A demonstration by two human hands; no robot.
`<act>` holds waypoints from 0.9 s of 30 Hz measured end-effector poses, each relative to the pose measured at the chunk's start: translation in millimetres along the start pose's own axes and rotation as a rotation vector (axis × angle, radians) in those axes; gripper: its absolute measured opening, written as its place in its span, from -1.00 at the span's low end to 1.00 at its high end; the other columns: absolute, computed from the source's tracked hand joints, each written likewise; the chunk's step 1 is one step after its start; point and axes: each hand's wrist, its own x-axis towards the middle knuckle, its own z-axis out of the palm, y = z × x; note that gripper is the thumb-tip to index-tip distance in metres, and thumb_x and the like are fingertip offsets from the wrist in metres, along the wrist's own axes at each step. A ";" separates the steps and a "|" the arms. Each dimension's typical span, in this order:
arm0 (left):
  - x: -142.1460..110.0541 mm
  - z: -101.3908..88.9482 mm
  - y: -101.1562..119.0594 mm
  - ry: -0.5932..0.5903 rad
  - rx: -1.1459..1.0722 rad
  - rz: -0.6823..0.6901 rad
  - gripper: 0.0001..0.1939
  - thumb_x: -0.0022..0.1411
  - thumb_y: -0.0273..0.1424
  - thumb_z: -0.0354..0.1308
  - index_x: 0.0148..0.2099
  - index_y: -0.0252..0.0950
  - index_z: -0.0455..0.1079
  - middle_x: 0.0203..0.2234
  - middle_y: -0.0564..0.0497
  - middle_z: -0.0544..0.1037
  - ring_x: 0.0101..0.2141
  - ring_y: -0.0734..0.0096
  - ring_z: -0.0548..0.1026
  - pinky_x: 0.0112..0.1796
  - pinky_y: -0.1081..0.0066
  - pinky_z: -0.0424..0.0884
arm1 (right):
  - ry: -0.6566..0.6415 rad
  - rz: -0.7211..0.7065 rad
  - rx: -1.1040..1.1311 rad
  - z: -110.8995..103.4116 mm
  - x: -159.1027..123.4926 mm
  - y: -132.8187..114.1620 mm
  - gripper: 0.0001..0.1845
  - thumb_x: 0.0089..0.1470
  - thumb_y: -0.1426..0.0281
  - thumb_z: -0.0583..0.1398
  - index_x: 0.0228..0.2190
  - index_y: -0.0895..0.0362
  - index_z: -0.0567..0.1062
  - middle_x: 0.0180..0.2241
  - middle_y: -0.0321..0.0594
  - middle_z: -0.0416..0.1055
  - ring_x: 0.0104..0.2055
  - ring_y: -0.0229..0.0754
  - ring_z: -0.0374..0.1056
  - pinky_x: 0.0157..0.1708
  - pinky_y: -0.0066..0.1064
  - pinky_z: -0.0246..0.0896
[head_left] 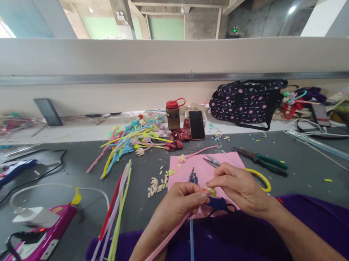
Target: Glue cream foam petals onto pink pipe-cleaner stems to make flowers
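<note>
My left hand (178, 202) is closed, pinching a pink pipe cleaner (157, 250) whose stem runs down toward me, with a light blue one (191, 245) beside it. My right hand (237, 186) is closed in a pinch on a small yellow-green flower piece (211, 191) at the stem's tip. A dark blue fuzzy piece (219, 203) lies just under both hands. Both hands work over a pink paper sheet (197, 167) on the grey table. Small scissors (211, 161) lie on that sheet.
Loose pipe cleaners (116, 203) lie to the left, finished flower stems (132, 141) are piled further back. Green-handled pliers (263, 160), a yellow loop (262, 177), a red-capped bottle (172, 114), a phone (196, 125), a spotted bag (246, 100) and pink glue guns (39, 240) surround the work area.
</note>
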 end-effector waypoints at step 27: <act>1.1 5.5 -2.7 0.240 0.003 0.324 -0.84 -0.12 -0.37 0.32 -0.54 -0.34 0.44 -0.63 0.09 0.41 -0.58 0.56 0.29 -0.50 0.51 0.21 | 0.314 0.275 0.135 8.6 -3.7 11.6 -0.77 0.18 0.44 0.02 -0.17 0.08 0.42 -0.35 -0.22 0.33 -0.40 -0.26 0.28 -0.41 -0.43 0.22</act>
